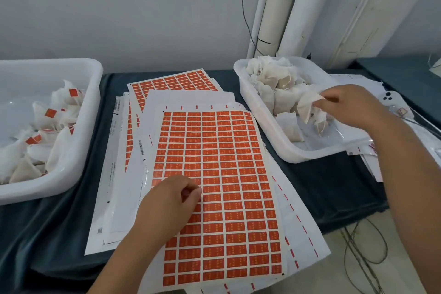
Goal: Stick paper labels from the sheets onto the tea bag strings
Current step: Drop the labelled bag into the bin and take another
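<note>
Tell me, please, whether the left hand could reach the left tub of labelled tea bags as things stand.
Probably yes: the left hand rests on the top label sheet beside the left tub, nothing standing between them. The right hand pinches a tea bag.

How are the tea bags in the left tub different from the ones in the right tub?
The left tub's bags wear orange labels; the right tub's bags have none. The left tub's bags lie untouched, while the right hand pinches one of the right tub's bags. Both are pale cloth bags.
</note>
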Demonstrator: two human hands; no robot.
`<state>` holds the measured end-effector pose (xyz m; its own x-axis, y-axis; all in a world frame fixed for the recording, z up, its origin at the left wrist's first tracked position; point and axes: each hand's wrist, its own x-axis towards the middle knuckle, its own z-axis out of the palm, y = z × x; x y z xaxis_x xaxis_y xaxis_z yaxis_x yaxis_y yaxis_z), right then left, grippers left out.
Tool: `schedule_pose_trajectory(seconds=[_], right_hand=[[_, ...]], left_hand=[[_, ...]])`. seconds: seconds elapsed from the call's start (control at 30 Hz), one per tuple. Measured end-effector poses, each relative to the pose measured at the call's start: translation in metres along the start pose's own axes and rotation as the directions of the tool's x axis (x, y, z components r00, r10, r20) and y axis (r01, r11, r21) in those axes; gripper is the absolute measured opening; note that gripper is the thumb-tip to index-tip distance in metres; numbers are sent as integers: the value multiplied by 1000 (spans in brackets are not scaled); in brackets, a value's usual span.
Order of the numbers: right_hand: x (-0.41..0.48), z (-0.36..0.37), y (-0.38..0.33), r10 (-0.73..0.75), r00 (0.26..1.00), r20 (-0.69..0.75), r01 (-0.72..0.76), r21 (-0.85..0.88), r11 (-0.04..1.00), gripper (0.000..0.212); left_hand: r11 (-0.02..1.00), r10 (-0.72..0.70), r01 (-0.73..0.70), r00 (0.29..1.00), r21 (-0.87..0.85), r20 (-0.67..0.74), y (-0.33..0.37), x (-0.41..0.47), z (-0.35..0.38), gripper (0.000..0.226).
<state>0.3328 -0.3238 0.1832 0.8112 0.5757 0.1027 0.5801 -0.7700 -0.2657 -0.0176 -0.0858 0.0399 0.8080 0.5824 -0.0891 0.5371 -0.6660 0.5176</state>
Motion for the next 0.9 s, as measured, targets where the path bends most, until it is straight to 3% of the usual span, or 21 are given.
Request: schedule_pose_trajectory(seconds=[0.17, 0.33, 0.4, 0.47, 0.53, 0.67, 0.73, 0.8, 0.9], right_hand=[[-52, -24, -61, -252, 962, 105, 246, 68, 967, 16], [-93, -2, -120, -441, 843, 308, 379, 242, 893, 18], [-103, 13, -135, -486, 798, 356, 395, 301, 868, 17], [-111, 26, -146, -514, 781, 355, 384, 376, 843, 17], [-119, 37, -152, -510, 795, 329, 318, 490, 811, 16], [-138, 65, -160, -371, 871, 323, 53, 687, 724, 16], [-150, 80, -168, -250, 900, 358, -121, 754, 646, 30], [-160, 94, -175, -170, 938, 303, -140, 778, 613, 44], [-168, 108, -180, -116, 979, 170, -63, 783, 619, 16]], left_hand=[[996, 3, -3, 1000, -95, -9, 23, -3, -16, 30], [865, 135, -168, 985, -472, -102, 63, -21, -32, 64], [774, 164, -175, 984, -609, -73, 72, -26, -37, 56], [696, 157, -173, 984, -697, -88, 74, -29, -38, 23], [658, 65, -144, 989, -739, -135, 72, -31, -38, 7], [624, -121, -87, 971, -777, -207, 62, -33, -32, 15], [640, -163, -81, 957, -764, -238, 58, -35, -32, 16], [665, -172, -81, 951, -743, -257, 54, -36, -33, 17], [693, -198, -42, 949, -719, -246, 50, -36, -33, 20]])
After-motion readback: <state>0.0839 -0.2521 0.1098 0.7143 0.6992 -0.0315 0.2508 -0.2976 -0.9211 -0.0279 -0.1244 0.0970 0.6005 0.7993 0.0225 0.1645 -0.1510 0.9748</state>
